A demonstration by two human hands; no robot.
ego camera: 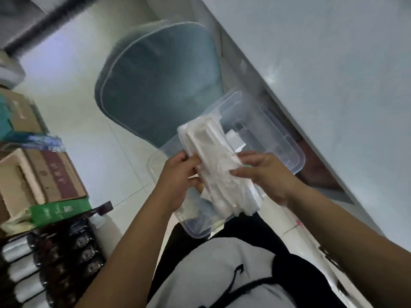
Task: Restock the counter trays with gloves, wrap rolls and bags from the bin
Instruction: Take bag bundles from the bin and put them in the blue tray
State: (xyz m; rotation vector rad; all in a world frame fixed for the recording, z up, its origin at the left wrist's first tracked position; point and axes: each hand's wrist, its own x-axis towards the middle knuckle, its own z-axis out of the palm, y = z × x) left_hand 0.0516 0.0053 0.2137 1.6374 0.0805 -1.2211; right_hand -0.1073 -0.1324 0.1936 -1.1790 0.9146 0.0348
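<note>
Hands both grip pack (219, 172) over bin (275, 138), center frame: left hand (178, 181) at 9 o'clock, right hand (264, 176) at 3. Prob light, soft, slippery plastic; hold by long edges w/ both hands.

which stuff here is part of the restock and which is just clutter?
In play:
- clear plastic bin on the floor
- white plastic-wrapped bundle, held over the bin
- left hand and right hand, both gripping the bundle

Clutter:
- blue chair
- cardboard boxes
- green box
- dark packets at lower left
</note>
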